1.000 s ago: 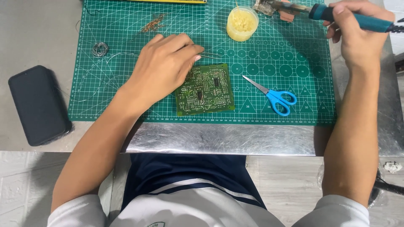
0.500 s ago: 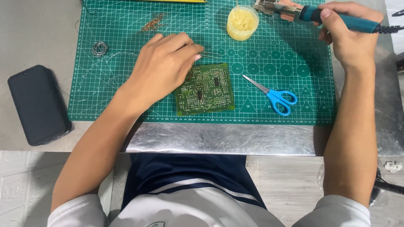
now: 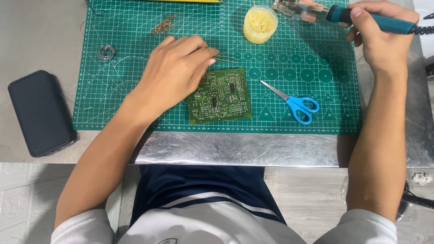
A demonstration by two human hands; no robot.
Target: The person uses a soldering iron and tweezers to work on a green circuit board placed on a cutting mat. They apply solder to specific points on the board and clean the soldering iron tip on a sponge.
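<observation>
Leftmost, a dark phone case [image 3: 40, 113] lies on the surface; the left hand [image 3: 174, 74] pinches thin solder wire [image 3: 224, 59] just beside the green circuit board [image 3: 220, 96], blue scissors [image 3: 296, 105] right of it, and the right hand [image 3: 384, 38] grips a teal soldering iron [image 3: 375, 20].

desk [image 3: 40, 40]: grey top, far and left | near edge: shiny brushed-metal sheet [image 3: 235, 149] | floor [image 3: 312, 194]: pale tiles below, near | light: even, bright, soft shadows
</observation>
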